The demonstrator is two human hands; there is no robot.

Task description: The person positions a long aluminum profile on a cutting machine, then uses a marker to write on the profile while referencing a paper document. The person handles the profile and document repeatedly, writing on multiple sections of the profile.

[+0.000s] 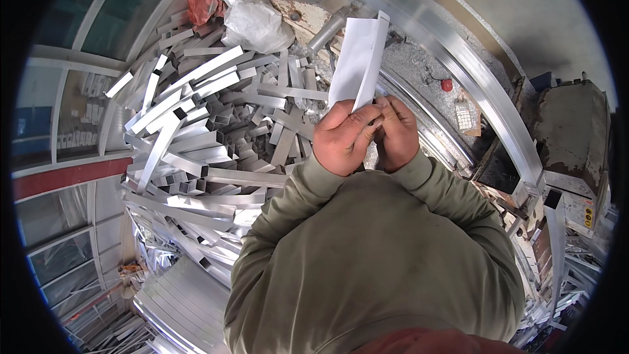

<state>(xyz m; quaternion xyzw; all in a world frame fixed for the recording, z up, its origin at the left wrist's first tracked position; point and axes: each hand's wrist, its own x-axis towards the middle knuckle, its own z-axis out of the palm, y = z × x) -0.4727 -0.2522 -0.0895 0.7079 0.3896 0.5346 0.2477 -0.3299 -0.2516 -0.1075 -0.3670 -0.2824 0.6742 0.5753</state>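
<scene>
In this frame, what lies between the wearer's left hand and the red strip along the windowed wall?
In the head view, a heap of cut, silvery metal tubes lies between the left hand and the red strip.

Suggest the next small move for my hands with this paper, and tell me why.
I'd probably ease the folded right edge of the white paper sheet outward with your right hand. That edge curls over along its length, and your right fingers sit close to its lower end, while your left hand grips the bottom of the sheet.
</scene>
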